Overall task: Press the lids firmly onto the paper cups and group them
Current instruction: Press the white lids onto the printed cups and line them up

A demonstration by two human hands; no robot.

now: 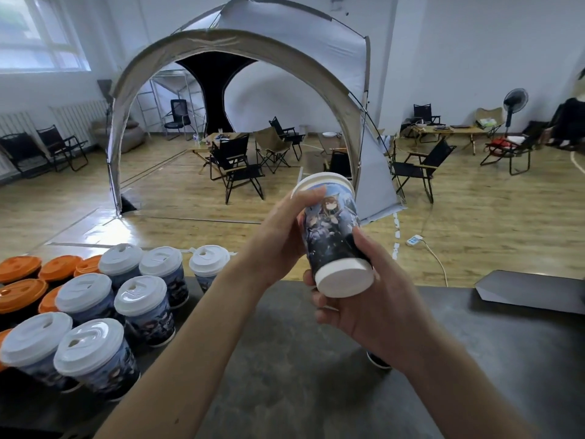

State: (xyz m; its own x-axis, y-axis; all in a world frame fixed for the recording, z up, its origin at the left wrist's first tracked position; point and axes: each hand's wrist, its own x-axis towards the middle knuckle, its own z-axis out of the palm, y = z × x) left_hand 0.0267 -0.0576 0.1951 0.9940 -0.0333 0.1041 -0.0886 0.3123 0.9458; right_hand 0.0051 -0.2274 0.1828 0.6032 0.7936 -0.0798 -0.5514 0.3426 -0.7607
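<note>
A printed paper cup (pixel 332 229) with a white lid (pixel 319 180) is held up in the air, tilted so its white base faces me. My left hand (pixel 285 229) grips the cup near the lid, thumb along the lid's rim. My right hand (pixel 361 299) holds the bottom part, fingers curled under the base. Several lidded cups with white lids (pixel 142 299) stand grouped at the left of the dark table (pixel 285 359). Behind them sit several cups with orange lids (pixel 22 293).
A small dark object (pixel 378 362) peeks out on the table under my right wrist. A dark flat sheet (pixel 531 289) lies at the table's far right. Beyond the table are a wooden floor, a tent, folding chairs and a power strip (pixel 414 239).
</note>
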